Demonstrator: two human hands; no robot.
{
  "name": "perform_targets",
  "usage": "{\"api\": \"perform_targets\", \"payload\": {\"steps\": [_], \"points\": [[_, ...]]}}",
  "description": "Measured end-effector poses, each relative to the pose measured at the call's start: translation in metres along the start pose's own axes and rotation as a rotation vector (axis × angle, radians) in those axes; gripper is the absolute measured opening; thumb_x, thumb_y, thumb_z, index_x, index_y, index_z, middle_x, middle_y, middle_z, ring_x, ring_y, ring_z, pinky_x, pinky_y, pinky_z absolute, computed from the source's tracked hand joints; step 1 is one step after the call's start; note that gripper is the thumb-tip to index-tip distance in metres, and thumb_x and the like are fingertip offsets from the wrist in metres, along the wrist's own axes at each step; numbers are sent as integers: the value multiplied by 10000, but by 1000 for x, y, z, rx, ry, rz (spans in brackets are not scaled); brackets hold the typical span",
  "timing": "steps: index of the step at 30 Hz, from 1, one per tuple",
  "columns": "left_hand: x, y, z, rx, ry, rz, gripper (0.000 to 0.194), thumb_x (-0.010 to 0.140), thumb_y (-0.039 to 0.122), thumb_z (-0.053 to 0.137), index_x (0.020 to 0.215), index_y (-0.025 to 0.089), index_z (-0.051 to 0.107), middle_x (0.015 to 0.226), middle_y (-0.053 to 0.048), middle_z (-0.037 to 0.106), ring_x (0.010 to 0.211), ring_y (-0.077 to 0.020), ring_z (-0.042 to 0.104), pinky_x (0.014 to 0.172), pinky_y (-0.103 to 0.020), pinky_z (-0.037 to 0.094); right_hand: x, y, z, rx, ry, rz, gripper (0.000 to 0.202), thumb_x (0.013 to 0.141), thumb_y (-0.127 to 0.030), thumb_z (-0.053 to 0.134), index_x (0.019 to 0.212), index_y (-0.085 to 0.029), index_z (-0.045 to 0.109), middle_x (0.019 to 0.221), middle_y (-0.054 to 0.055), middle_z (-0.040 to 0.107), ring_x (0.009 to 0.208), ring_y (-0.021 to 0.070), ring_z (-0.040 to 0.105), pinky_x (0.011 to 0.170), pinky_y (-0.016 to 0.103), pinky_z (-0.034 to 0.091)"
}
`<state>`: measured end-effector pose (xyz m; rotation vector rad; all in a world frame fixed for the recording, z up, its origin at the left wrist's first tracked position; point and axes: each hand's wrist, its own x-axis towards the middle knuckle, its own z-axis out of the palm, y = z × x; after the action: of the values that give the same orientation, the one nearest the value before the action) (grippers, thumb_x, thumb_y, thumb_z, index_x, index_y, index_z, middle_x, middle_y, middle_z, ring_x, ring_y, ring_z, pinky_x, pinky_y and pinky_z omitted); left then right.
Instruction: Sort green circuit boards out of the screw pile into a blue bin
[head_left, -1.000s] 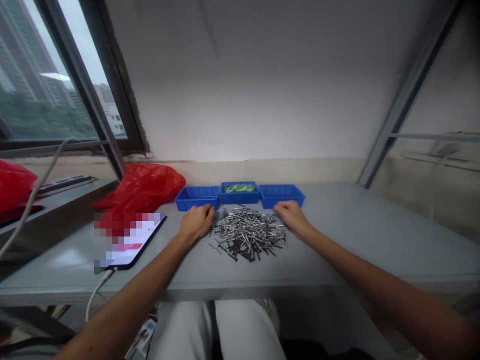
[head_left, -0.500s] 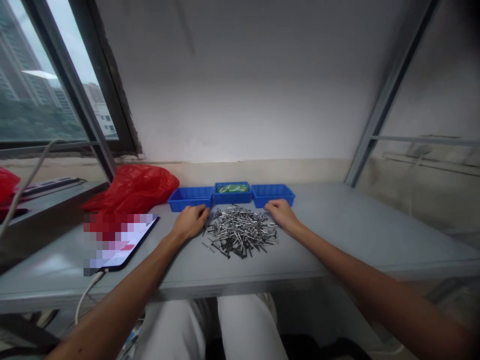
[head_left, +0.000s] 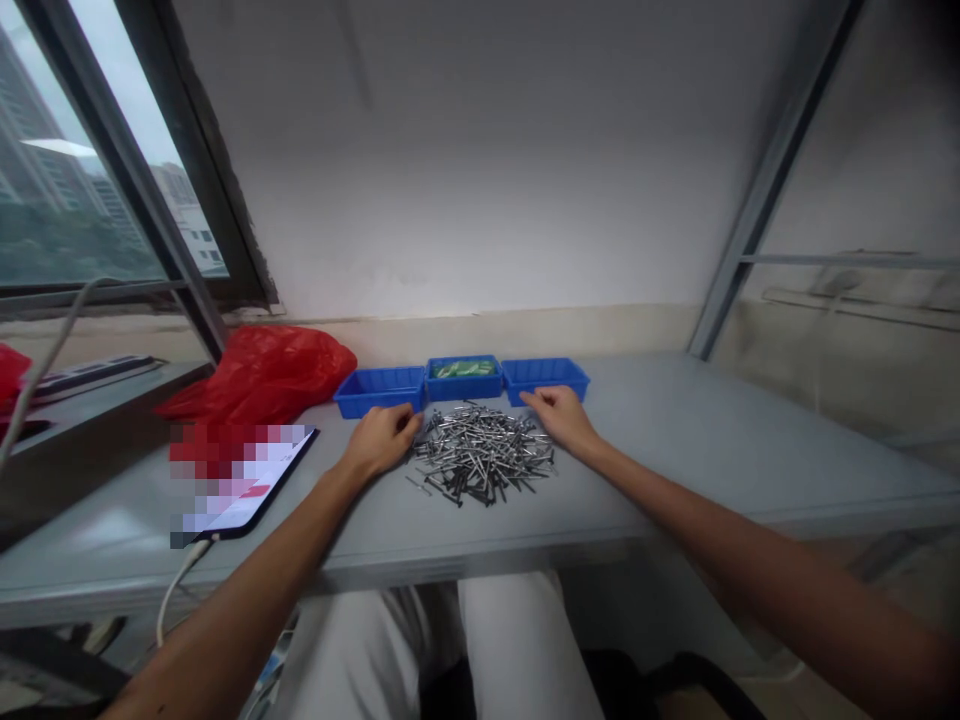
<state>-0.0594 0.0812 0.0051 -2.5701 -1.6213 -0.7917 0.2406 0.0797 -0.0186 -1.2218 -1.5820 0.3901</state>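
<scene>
A heap of long, thin metal fasteners (head_left: 484, 450), silvery and dark, lies on the grey table; screws or nails, I cannot tell which. At the heap's left edge rests my left hand (head_left: 381, 438), knuckles up and fingers curled in. My right hand (head_left: 562, 415) is at the upper right of the heap, its fingers bent and pressed together, in front of the right blue bin (head_left: 547, 375). Whatever either hand may hold is hidden. Behind my left hand stands the left blue bin (head_left: 367, 402). The middle blue bin (head_left: 465, 388) contains something green and shiny.
A crumpled red plastic bag (head_left: 289, 365) lies at the back left. Nearer to me is a lit tablet or phone (head_left: 262, 495), partly pixelated, with a white cable (head_left: 176, 580) attached. Metal posts (head_left: 772, 190) rise at the table's sides, before a wall and a window.
My right hand's fingers have shifted slightly and look more pinched. The left hand stays beside the heap. The view has tilted a little, and my knees have moved slightly.
</scene>
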Motion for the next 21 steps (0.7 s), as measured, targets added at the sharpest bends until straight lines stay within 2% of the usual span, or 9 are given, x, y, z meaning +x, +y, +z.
{"api": "perform_targets", "payload": {"steps": [2,4,6,8,11,15,18,21], "points": [[-2,0,0,-29,27,42,350,918,439,424,667,203,485,637,-3,545,613,-169,487,594,-283,295,-3,-5,-2,-45,26,-76,442,825,-446,537,496,-213,356,491,-57,303,515,110,315,531,272,229],[-3,1,0,-56,66,104,322,908,450,454,711,199,499,711,-10,565,682,-178,511,638,-286,340,-4,-14,-4,-101,10,-201,377,854,-411,546,552,-197,474,537,-38,451,558,125,415,589,275,313],[-2,1,0,-68,105,164,303,899,457,474,753,195,520,785,-26,580,769,-197,531,704,-301,379,-3,-24,-5,-147,-53,-352,245,865,-337,561,668,-194,592,678,-5,614,675,150,531,731,308,391],[4,4,-2,-64,140,203,290,888,457,491,784,191,539,833,-42,589,834,-215,538,754,-320,398,4,-34,-2,-155,-155,-458,126,861,-251,564,796,-212,664,837,22,696,808,173,596,841,348,415],[24,14,-8,-66,143,245,264,879,415,496,758,186,549,800,-44,596,791,-206,538,732,-318,400,23,-47,10,-125,-360,-474,220,817,-135,551,915,-244,717,957,33,731,888,182,637,844,343,465],[57,34,-11,-144,96,271,217,864,323,494,718,180,565,685,-19,602,633,-152,510,619,-278,357,49,-54,31,-150,-564,-453,347,712,-51,555,928,-241,748,968,30,748,874,184,666,840,321,498],[70,41,-2,-176,147,294,194,856,286,494,724,177,586,665,-11,605,611,-137,501,602,-269,342,52,-50,41,-149,-563,-433,372,693,-53,551,969,-212,745,1010,46,747,896,193,674,848,317,507],[66,38,9,-181,139,283,214,851,288,508,683,177,579,610,-3,575,561,-129,474,565,-271,321,41,-43,42,-163,-555,-418,404,700,-67,556,1037,-198,735,1097,69,728,978,219,669,907,339,499]]}}
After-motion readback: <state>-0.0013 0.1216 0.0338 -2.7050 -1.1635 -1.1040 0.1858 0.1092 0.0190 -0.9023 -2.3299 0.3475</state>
